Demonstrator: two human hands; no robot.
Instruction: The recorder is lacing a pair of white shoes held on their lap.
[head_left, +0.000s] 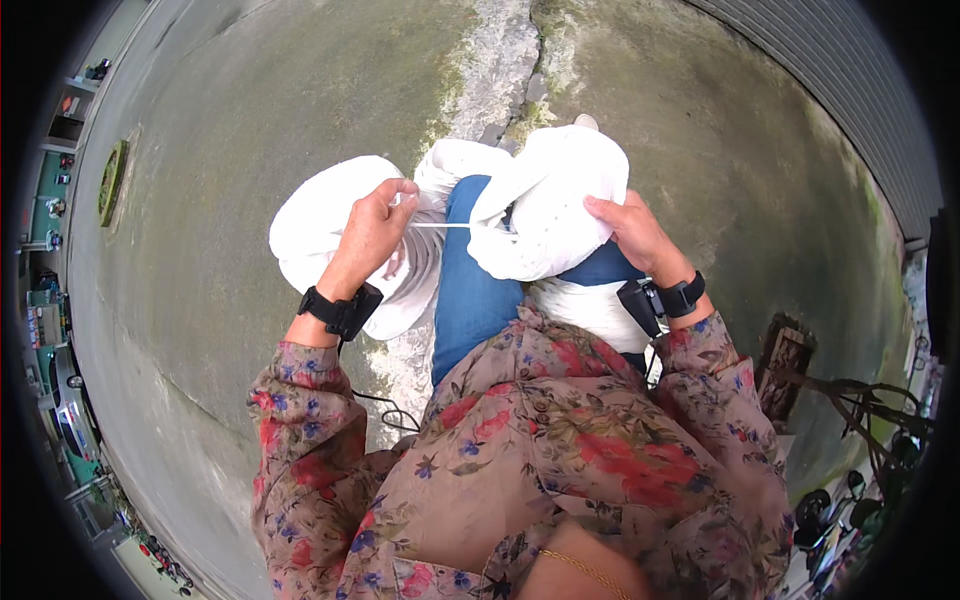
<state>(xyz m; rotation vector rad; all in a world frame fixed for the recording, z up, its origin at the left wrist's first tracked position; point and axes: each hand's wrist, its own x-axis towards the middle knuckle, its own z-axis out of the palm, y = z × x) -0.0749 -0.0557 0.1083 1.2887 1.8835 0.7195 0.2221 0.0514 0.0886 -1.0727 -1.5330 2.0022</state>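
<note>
A bunched white cloth with a rounded opening lies over my knees in blue jeans. My right hand grips its right edge, thumb on top and fingers hidden beneath. Pinched in my left hand is a thin white cord, pulled straight and level between those fingers and the cloth's opening. Below and behind my left hand sits a stack of white cloth pieces, its folded layers showing on the right side. More white cloth is heaped between the stack and my knee.
Cracked, mossy concrete spreads around me. A corrugated metal wall runs along the far right. At the right stand a brown wooden block and dark branches. A black cable hangs beside my left forearm.
</note>
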